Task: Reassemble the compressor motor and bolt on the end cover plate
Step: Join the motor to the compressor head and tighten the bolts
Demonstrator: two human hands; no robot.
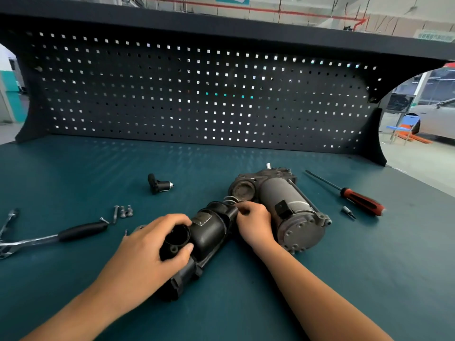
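The left hand (157,244) wraps the near end of a black cylindrical plastic housing (211,227), thumb across its open round mouth and fingers curled over the far side. The housing lies slanted on the teal bench mat (73,173), running away from this grip toward the right hand (253,222). That hand's bunched fingertips sit against the housing's far collar; I cannot tell whether they pinch anything there. Just past those fingertips a bright coil spring (231,200) shows, and beyond it the round bore of the dark cast compressor body (242,190). Touching the outer side of the right hand lies the grey metal motor cylinder (288,200), whose round bolted end plate (304,233) faces the wrist. Further out on that side lie a small loose driver bit (348,212) and a red-and-black-handled screwdriver (362,200). Outward from the left-hand grip rest a chrome ratchet with black handle (61,236) and a cluster of loose silver bolts (123,211), well apart from the housing. Beyond them lies a small black elbow fitting (158,184), in front of the dark perforated back panel (197,94).
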